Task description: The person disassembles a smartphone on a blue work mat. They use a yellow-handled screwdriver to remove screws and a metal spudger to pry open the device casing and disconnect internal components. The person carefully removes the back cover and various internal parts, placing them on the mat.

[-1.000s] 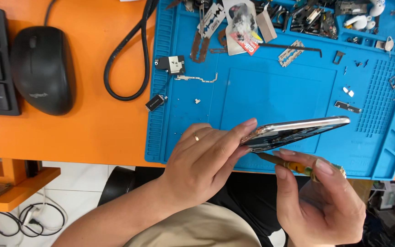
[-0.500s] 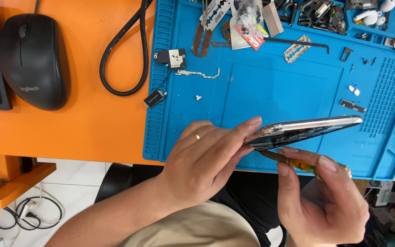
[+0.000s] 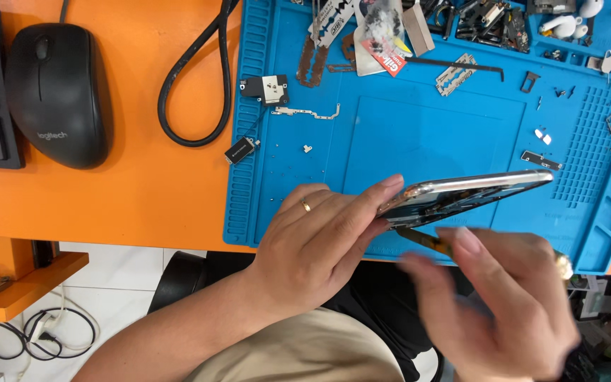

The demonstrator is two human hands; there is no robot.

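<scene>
Open centre panel of the blue mat [image 3: 433,134] gives clear room above the tilted phone [image 3: 464,194]; small screws and a metal bracket [image 3: 305,112] litter its left part, tiny plates sit to the right. Mat's top edge is crowded with razor blades [image 3: 454,74], tools, parts. Orange desk [image 3: 157,191] between cable loop [image 3: 196,92] and mouse [image 3: 58,95] is passable, lower strip free

An orange desk [image 3: 143,198] stands over a white tiled floor [image 3: 107,283].
</scene>
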